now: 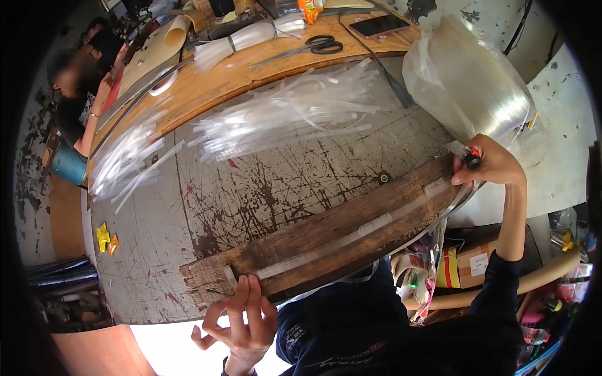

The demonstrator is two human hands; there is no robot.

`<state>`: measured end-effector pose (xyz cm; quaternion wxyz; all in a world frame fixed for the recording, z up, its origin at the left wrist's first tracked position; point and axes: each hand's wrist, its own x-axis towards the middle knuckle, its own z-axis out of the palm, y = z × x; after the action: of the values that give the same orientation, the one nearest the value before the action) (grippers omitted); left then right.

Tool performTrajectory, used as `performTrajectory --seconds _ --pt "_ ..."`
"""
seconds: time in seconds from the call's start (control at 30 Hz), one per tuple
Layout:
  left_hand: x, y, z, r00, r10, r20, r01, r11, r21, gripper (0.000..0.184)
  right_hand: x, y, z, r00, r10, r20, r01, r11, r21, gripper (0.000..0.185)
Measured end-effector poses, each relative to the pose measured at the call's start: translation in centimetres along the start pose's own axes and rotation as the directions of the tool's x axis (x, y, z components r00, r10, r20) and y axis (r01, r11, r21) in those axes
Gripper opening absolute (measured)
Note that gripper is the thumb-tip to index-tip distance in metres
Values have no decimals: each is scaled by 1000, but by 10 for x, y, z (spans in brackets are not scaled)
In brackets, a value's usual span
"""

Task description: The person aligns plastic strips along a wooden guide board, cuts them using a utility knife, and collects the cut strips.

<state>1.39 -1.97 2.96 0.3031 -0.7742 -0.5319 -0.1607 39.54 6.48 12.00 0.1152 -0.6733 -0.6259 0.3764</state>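
Observation:
A long wooden board (301, 235) lies slantwise along the near edge of the scratched metal table. A clear plastic strip (332, 247) runs along its length. At the board's left end, my left hand (244, 316) touches the strip's end with its fingertips, near a small upright stop; its other fingers are apart. By the right end my right hand (495, 164) is closed around a cutter (470, 158) with a red and black handle and a metal blade, its thumb and finger at the board's corner.
Cut clear strips (288, 113) lie in a pile beyond the board, with another pile (128, 156) to the left. Scissors (313, 47) and a phone (379, 25) rest at the back. A plastic-wrapped roll (470, 81) stands right. Another person (75, 100) sits far left.

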Motion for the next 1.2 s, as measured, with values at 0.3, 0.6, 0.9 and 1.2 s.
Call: performTrajectory --seconds 0.3,0.6,0.9,1.2 --pt "1 1 -3 999 -13 41 13 1000 -12 19 7 -2 3 998 57 -3 -57 997 -57 24" --pt "0 0 -1 1000 -13 21 13 1000 -8 19 9 -8 0 992 105 64 -91 977 -191 22" --pt "-1 1 1 1000 -11 2 11 1000 2 18 8 -17 2 984 172 55 -156 963 -218 25" --pt "1 2 2 1000 -4 -16 5 1000 23 18 12 -10 1 991 124 58 -106 965 -241 29"
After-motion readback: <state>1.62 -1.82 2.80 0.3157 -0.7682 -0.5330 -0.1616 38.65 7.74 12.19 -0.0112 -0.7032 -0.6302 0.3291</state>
